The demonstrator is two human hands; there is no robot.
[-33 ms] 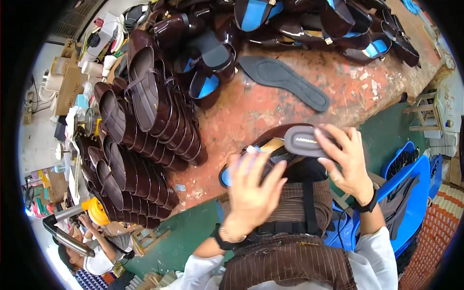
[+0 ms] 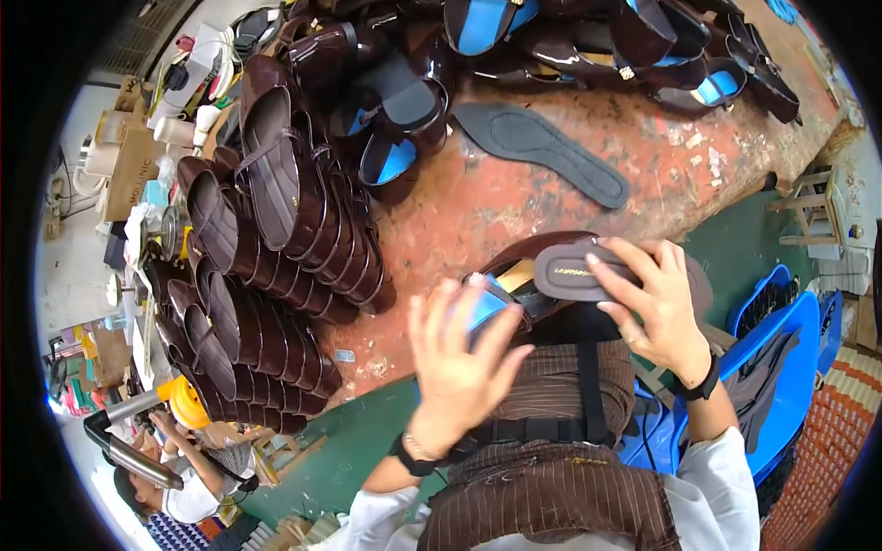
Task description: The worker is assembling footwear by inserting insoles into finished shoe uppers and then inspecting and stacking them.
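My right hand [image 2: 654,308] grips a dark grey-brown insole [image 2: 562,277], its rounded heel end pointing left with small gold lettering on it. Under the insole lies a glossy dark brown shoe [image 2: 528,250], partly hidden by it and by my hands, at the table's near edge. A blue patch [image 2: 487,305] shows inside the shoe's heel end. My left hand [image 2: 464,372], fingers spread and slightly blurred, hovers over or touches that end; I cannot tell which. On the table beyond rests a separate dark grey insole [image 2: 542,151].
Stacked glossy brown shoes [image 2: 271,197] fill the table's left side. More shoes with blue inside [image 2: 478,32] line its far side. A blue plastic chair [image 2: 781,376] with dark cloth stands at right. Another person [image 2: 197,482] sits at lower left near a yellow lamp [image 2: 188,401].
My left hand has shifted a little left, uncovering more of the blue patch. The insole in my right hand has moved slightly left and nearer me.
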